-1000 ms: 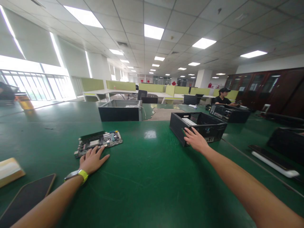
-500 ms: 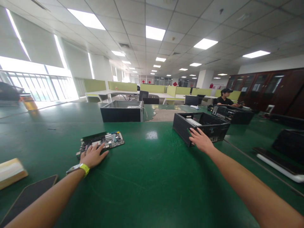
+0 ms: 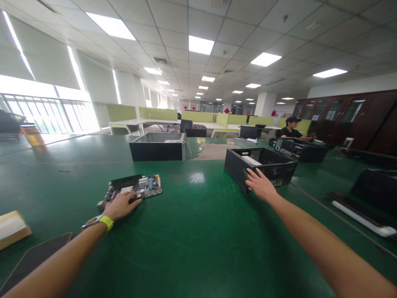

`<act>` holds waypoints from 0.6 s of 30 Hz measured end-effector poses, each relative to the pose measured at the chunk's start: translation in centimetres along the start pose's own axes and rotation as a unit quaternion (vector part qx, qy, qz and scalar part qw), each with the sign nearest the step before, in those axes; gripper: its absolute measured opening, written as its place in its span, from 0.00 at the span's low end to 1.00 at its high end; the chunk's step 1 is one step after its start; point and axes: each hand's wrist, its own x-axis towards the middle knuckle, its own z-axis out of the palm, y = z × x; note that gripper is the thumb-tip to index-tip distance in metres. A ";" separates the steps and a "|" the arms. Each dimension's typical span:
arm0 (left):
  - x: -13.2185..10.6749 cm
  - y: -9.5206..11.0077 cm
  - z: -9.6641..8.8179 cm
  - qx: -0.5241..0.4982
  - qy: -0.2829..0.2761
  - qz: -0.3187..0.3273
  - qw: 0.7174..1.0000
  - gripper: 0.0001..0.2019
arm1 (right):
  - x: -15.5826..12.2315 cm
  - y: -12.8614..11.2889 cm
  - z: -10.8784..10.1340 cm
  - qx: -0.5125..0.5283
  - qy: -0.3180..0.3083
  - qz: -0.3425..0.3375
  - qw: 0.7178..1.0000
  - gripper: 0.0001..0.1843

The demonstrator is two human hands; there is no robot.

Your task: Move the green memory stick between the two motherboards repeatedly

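Head cam: open blk PC case [image 3: 234,167] sits on green table [image 3: 192,231], w/ R hand [image 3: 261,185] at its near L corner; fingers a bit spread along the rim, can't tell if they pinch it. Circuit bd [image 3: 150,185] lies flat on table, L of & a bit nearer than blk PC case, well apart from it. L hand [image 3: 119,205] is over bd's near edge, palm down, thumb out to the side; can't tell if it grips or just rests. Watch w/ yellow-grn band [image 3: 107,223] on L wrist. 2nd case [image 3: 156,152], also open-topped, is L of & beyond blk PC case; 3rd case [image 3: 310,151] is to its R & farther back, w/ seated person [image 3: 290,131] behind, in dk cap & dk top.
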 end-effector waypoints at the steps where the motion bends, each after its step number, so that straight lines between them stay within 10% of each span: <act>1: -0.2 0.1 -0.1 -0.005 0.000 0.007 1.000 0.36 | 0.0 -0.1 -0.1 -0.003 -0.002 0.001 1.000 0.08; 9: -2.0 3.4 -0.6 -0.027 -0.015 0.035 0.999 0.35 | 0.4 -2.7 -0.8 0.041 -0.008 0.035 0.999 0.10; 18: -8.1 13.1 -1.3 -0.045 -0.052 0.108 0.992 0.33 | 1.4 -12.2 -3.7 0.291 0.008 0.106 0.951 0.19</act>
